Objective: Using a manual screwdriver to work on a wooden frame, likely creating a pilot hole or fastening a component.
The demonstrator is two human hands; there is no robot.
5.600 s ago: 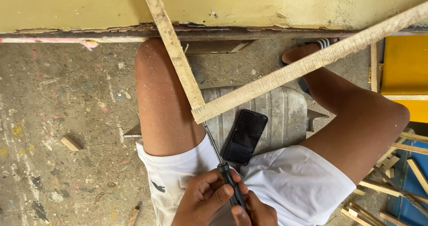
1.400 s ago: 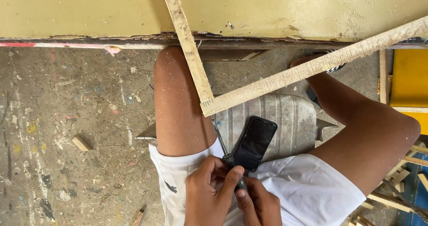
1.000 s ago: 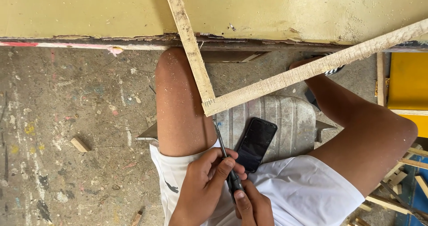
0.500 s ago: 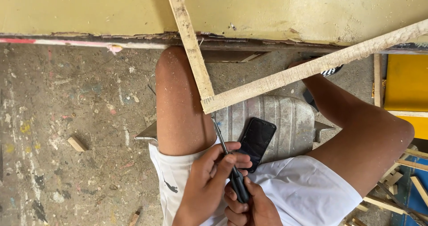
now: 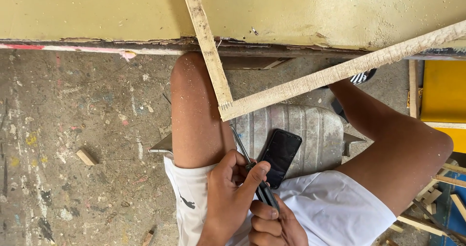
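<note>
You grip the screwdriver (image 5: 252,170) with both hands: left hand (image 5: 230,192) closed round its shaft, right hand (image 5: 274,224) clamped on the handle. Its tip sits just below the wooden frame's corner (image 5: 225,107); next, seat it squarely.

At twelve o'clock I see an olive-yellow board (image 5: 97,10) spanning the top edge. A black phone (image 5: 280,156) lies at centre on a ribbed grey metal seat (image 5: 310,134). At nine o'clock a small wood offcut (image 5: 86,157) sits on the paint-spattered concrete floor (image 5: 73,129). A yellow panel (image 5: 444,100) stands at three o'clock.
</note>
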